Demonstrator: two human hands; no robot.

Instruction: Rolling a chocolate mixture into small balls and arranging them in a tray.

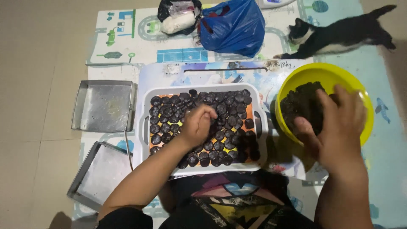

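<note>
A white tray (145,111) holds several dark round flattened dough pieces (227,104) in rows. My left hand (197,125) hovers over the tray's middle, fingers curled down onto the pieces; whether it holds one is hidden. To the right, a yellow bowl (322,72) contains dark dough (302,104). My right hand (337,127) reaches into the bowl, fingers spread on the dough mass.
Two empty metal baking pans (104,106) (99,174) lie to the left on the floor. A blue plastic bag (232,25) and a black bag with a white packet (178,17) sit at the back on a play mat. A black and white cat (339,34) lies back right.
</note>
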